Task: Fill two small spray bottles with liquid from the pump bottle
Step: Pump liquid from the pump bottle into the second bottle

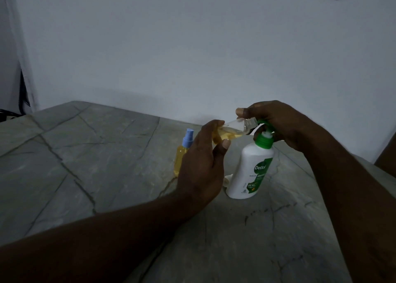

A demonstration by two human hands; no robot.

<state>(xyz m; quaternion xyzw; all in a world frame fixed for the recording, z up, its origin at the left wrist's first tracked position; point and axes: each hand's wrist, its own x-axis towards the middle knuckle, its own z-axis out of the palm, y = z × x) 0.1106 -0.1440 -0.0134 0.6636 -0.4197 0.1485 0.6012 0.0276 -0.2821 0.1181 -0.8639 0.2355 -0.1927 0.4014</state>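
A white pump bottle with a green collar and pump head stands on the stone counter. My right hand is curled over the green pump head. My left hand grips a small clear spray bottle, uncapped and tilted on its side, with its open neck at the pump spout. Yellow liquid lies in its lower part. A second small spray bottle, full of yellow liquid and wearing a blue spray cap, stands upright behind my left hand.
A small white part lies on the counter just left of the pump bottle's base, partly hidden. A white wall rises behind the counter. Dark cables hang at the far left edge.
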